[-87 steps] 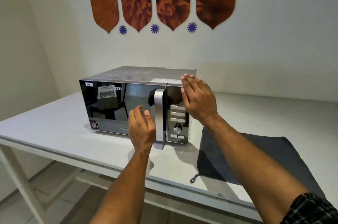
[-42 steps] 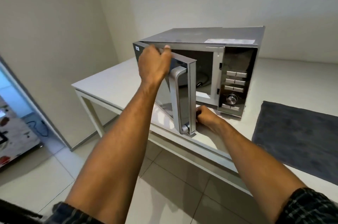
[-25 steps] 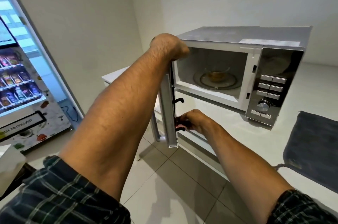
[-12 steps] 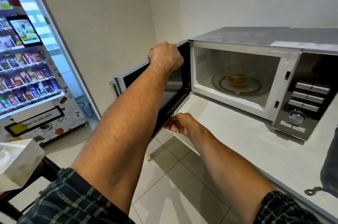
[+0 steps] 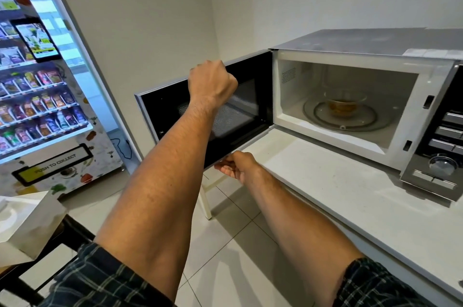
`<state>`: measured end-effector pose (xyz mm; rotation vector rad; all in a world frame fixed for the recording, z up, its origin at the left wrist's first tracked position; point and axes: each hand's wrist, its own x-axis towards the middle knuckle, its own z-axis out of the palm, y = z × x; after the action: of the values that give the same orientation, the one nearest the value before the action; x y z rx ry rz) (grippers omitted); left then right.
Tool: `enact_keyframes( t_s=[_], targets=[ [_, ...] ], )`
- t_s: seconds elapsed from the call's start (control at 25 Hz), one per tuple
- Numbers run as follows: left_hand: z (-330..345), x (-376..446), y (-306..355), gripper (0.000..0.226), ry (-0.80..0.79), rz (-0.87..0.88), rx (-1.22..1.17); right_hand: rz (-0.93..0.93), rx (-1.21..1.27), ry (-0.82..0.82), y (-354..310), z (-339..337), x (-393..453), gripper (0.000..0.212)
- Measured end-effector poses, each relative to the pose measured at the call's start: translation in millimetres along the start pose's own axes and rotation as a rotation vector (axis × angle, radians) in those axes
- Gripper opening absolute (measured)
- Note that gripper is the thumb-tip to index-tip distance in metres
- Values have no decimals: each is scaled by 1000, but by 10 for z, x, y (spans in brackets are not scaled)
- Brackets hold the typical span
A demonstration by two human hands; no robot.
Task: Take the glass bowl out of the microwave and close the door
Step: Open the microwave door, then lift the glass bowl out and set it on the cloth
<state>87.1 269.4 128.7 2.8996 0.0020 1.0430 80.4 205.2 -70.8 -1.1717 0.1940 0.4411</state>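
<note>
The silver microwave stands on a white table, and its door is swung wide open to the left. Inside, a small glass bowl with brownish contents sits on the round turntable. My left hand is closed over the top edge of the door. At the door's bottom edge my right hand pinches it from below. Both hands are well left of the cavity and apart from the bowl.
The control panel with buttons and a dial is at the right edge. A lit vending machine stands at the left. A white box rests on a dark stand at lower left. Tiled floor lies under the table's front edge.
The door has gone from shut to fully open, swung left by both hands. My view has moved closer and to the left, so the bowl inside shows.
</note>
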Motion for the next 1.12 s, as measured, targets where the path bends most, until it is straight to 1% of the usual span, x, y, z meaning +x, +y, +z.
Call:
enact_keyframes(
  t_s=[0.16, 0.24, 0.32, 0.36, 0.44, 0.52, 0.56, 0.64, 0.72, 0.8, 0.84, 0.88, 0.92, 1.0, 1.04, 1.12],
  targets=[
    [155, 37, -155, 18, 89, 19, -34, 7, -22, -4, -35, 38, 102, 21],
    [221, 39, -175, 24, 134, 27, -40, 23, -37, 17, -73, 29, 141, 21],
    [264, 21, -165, 33, 190, 58, -91, 20, -118, 69, -107, 5, 164, 18],
    [294, 14, -144, 37, 224, 97, -114, -12, -175, 124, -134, -30, 187, 17],
    [370, -36, -57, 42, 286, 214, -138, -136, -225, 267, -257, -165, 201, 17],
    [515, -66, 165, 36, 337, 325, -236, -282, -148, 387, -463, -442, 189, 25],
    [615, -66, 315, 31, 336, 355, -308, -361, -112, 454, -592, -622, 167, 29],
    [831, -61, 644, 26, 236, 324, -481, -508, -133, 632, -864, -994, 106, 31],
    [1076, -56, 978, 28, 99, 211, -668, -606, -162, 818, -1123, -1365, 37, 23],
    [1343, -47, 1278, 31, -26, 67, -824, -625, -132, 952, -1321, -1711, -2, 13],
    [1488, -26, 1452, 32, -90, 6, -893, -624, -98, 992, -1408, -1889, -11, 6],
    [1622, -3, 1613, 33, -163, -58, -956, -628, -70, 1020, -1484, -2046, -21, 4],
    [1750, 17, 1752, 35, -248, -132, -1013, -649, -71, 1044, -1560, -2182, -24, 6],
    [1987, 80, 2011, 38, -418, -283, -1121, -682, -102, 1102, -1730, -2414, 20, 28],
    [2096, 115, 2116, 37, -509, -376, -1177, -665, -124, 1118, -1824, -2490, 52, 38],
    [2223, 210, 2276, 37, -669, -586, -1314, -596, -176, 1092, -1970, -2587, 157, 50]
  ],
)
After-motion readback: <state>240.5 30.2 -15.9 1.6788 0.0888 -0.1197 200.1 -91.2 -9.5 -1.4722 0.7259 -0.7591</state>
